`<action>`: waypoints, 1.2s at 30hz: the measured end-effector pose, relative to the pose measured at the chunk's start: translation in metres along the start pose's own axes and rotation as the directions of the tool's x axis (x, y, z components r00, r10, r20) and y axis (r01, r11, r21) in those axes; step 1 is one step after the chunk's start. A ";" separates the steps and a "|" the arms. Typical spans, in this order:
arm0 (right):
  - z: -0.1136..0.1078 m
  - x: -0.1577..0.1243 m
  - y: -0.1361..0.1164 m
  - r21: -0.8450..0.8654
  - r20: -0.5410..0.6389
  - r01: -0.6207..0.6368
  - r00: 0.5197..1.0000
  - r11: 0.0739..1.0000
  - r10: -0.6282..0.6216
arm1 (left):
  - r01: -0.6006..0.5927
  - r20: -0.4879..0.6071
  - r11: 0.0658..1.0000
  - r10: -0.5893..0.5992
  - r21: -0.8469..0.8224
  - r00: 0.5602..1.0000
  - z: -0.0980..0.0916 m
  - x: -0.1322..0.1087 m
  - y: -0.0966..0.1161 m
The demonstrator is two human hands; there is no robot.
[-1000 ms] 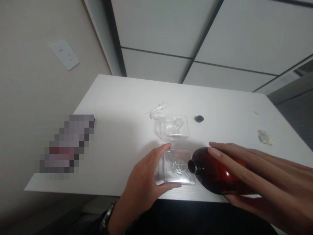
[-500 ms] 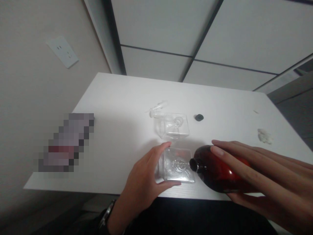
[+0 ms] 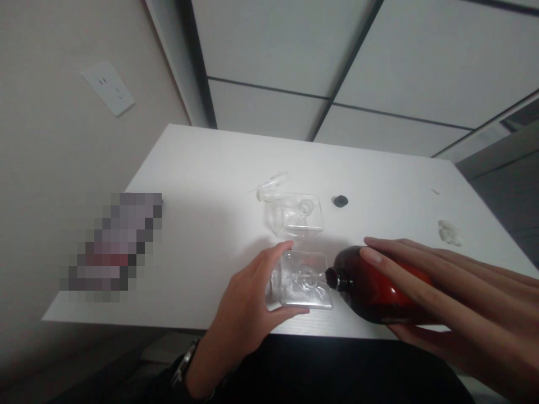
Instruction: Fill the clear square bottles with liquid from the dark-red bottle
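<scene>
This looks to me like a room in a home, though I can't rule out a small office. On the left is a plain, pale wall (image 3: 37,146) with a white socket (image 3: 108,90); across the far side stand large white panels (image 3: 269,39) edged in dark strips, like wardrobe doors, with a simple white table (image 3: 193,174) before them.

Before you at near centre stands a clear, square-topped bottle (image 3: 290,297), upright and open, while to its right your glossy dark-red bottle (image 3: 356,297) lies tipped, uncapped mouth facing left, clear liquid (image 3: 319,277) running from it.
</scene>
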State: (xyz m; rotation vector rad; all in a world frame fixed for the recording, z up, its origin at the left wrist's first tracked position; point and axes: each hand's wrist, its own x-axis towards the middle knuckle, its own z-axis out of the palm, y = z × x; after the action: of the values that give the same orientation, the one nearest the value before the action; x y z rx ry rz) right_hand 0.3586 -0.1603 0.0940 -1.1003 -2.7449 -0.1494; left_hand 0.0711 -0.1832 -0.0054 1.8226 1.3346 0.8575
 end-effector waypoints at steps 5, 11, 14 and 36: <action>0.002 0.001 -0.001 -0.025 0.008 0.004 1.000 1.000 -0.003 | -0.019 -0.005 1.000 0.019 0.015 1.000 0.001 -0.001 -0.002; -0.001 -0.002 0.000 -0.032 -0.004 0.030 1.000 0.999 -0.031 | -0.016 -0.006 1.000 0.016 0.010 1.000 0.000 -0.001 -0.002; -0.002 -0.003 0.000 -0.028 0.008 0.019 1.000 0.999 -0.019 | 0.004 0.005 1.000 -0.004 0.000 1.000 0.000 0.000 -0.001; -0.003 -0.004 0.002 -0.033 0.041 -0.005 0.999 0.999 0.006 | 0.009 0.003 1.000 -0.009 0.006 1.000 0.000 -0.001 -0.001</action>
State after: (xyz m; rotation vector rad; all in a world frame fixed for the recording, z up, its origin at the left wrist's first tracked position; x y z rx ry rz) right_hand 0.3635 -0.1624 0.0965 -1.1317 -2.7847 -0.1740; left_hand 0.0699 -0.1834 -0.0064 1.8201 1.3439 0.8472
